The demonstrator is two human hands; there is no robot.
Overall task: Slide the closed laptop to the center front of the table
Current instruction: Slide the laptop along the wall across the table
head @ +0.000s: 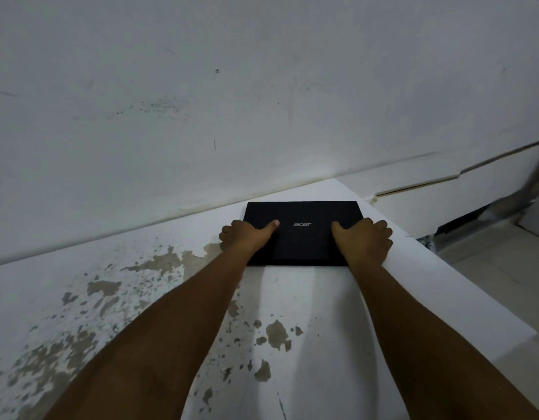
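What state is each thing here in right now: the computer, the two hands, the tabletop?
laptop: closed, lying flat near the table's far right corner.
left hand: grip on the laptop's left edge, thumb on the lid.
right hand: grip on the laptop's right edge, thumb on the lid.
table: white, paint flaking off in brown patches.

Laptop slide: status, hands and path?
Left hand and right hand gripping closed laptop by its sides, thumbs on lid. Laptop at table's far right corner. Nothing in its path.
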